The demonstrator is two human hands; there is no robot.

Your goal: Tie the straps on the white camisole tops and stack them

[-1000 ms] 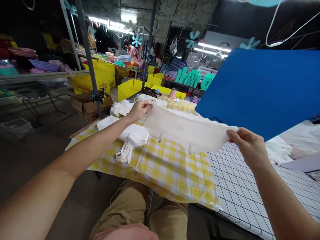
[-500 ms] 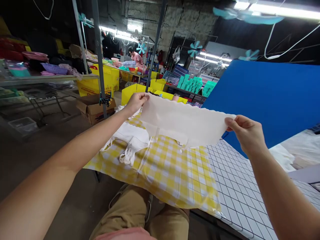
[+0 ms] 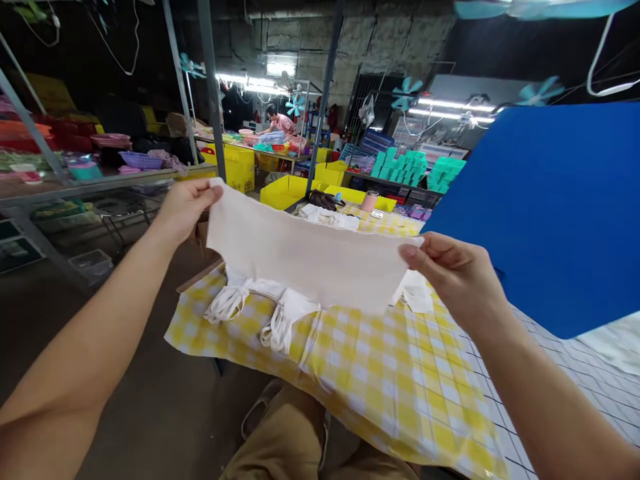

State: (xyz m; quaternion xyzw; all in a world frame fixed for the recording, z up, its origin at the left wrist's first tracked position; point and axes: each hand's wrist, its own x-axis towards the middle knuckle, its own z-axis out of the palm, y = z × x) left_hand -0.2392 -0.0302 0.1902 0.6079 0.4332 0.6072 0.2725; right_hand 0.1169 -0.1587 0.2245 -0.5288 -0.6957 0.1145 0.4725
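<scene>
A thin off-white bra top [image 3: 305,257] hangs stretched between my two hands, above the table. My left hand [image 3: 187,203] pinches its upper left corner between thumb and fingers. At the upper right corner, my right hand [image 3: 453,270] grips the edge in the same way. Beneath and behind it, a white bra top with straps [image 3: 287,317] lies on a yellow checked cloth [image 3: 370,373], partly covered by the held fabric. More white garments [image 3: 330,217] lie farther back on the cloth, and another white piece [image 3: 417,292] rests near my right hand.
A large blue panel [image 3: 545,213] stands to the right, over a white grid-patterned surface [image 3: 540,400]. Metal posts [image 3: 213,87] rise behind the table. Beyond are yellow bins [image 3: 283,193], stacked green boxes [image 3: 400,167] and a person [image 3: 283,123] at another table.
Both hands have moved left relative to the table, the left hand farthest, so the bra top now hangs over the garments on the left. The view has turned slightly left.
</scene>
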